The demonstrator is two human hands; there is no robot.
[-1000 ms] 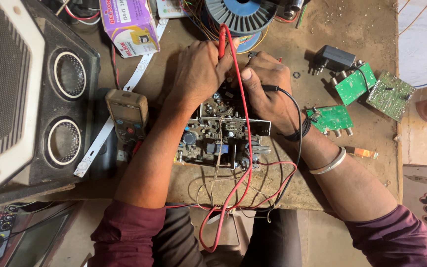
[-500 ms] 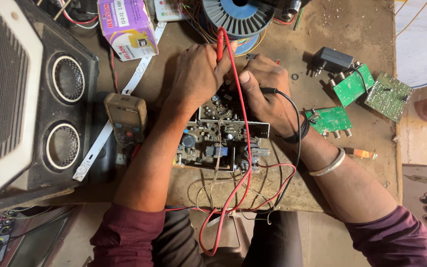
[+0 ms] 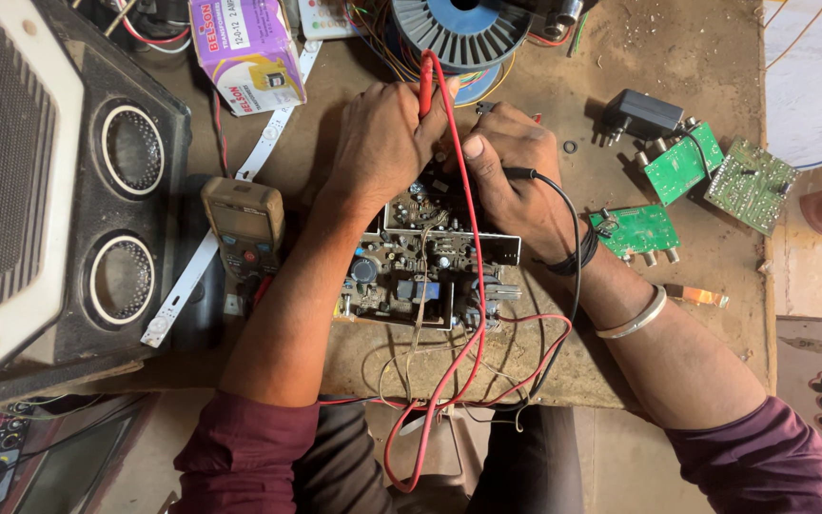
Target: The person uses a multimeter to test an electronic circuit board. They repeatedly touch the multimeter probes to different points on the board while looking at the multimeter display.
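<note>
Hands [image 3: 387,143] unmoved on board [image 3: 425,271] | purple-white box [image 3: 244,52] upper left

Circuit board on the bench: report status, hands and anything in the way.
Left hand grips red probe; right hand grips black probe. Both tips on circuit board. Red and black leads drape across it.

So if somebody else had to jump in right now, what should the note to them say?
Left hand: grip shut on the red probe, tip down at the circuit board.
Right hand: grip shut on the black probe, also at the board's far edge.
The meter lies left of the board; both leads loop off the table's near edge.
Done: both probes are on the board.
Left: cannot tell from here; the meter's screen is unreadable.
</note>
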